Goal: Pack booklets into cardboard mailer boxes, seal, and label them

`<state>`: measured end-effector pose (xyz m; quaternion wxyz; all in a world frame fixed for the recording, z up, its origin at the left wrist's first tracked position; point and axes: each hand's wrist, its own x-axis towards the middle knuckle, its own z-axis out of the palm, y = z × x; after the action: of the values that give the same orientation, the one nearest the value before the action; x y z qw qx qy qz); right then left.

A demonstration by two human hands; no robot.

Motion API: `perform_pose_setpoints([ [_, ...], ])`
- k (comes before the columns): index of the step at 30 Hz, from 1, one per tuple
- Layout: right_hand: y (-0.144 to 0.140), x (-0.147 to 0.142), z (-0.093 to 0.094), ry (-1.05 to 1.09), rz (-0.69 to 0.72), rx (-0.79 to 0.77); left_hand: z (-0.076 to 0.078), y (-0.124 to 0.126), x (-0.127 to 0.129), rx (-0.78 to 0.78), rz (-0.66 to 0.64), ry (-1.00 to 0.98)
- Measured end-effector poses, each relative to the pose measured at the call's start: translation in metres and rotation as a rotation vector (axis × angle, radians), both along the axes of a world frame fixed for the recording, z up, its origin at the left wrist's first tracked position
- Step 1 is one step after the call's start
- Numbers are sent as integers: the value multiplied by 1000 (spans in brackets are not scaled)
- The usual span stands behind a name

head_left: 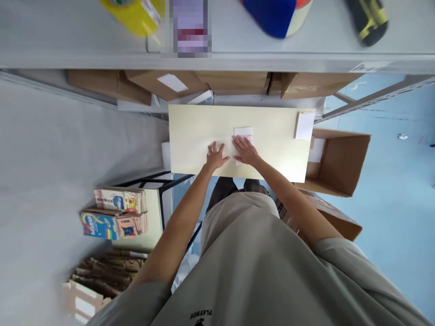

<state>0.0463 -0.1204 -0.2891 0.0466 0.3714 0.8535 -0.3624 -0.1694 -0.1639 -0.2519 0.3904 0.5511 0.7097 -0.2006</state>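
Note:
My left hand (216,156) rests with spread fingers on the cream tabletop (197,127), holding nothing. To its right, my right hand (246,150) lies flat over a small white sheet, perhaps folded paper (243,131), with its fingers stretched out. The hand covers much of the sheet; its upper part and a lower corner show. What is printed on it, a faint pink patch, is too small to read. A stack of white paper (305,126) lies at the table's right end, apart from both hands.
Above the table, a grey shelf (231,61) carries yellow tape (139,18), a blue roll (272,16) and a cutter (370,22). Cardboard boxes (238,81) stand beneath it. An open carton (343,158) is at the right. Stacked colourful packs (102,225) and flattened cardboard (105,271) are lower left.

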Motion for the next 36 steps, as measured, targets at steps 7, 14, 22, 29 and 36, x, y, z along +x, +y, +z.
perform_pose_setpoints([
  [7,-11,46,52,64,-265,130,56,26,2,195,-90,-195],
  [14,53,131,137,155,-637,438,113,90,87,448,-196,-411],
  [22,207,170,253,272,-823,929,241,220,197,1092,-229,-761],
  [29,265,180,252,-90,-842,774,265,227,199,1169,-257,-813],
  [36,217,192,211,64,-966,914,137,143,138,849,-20,-680],
])
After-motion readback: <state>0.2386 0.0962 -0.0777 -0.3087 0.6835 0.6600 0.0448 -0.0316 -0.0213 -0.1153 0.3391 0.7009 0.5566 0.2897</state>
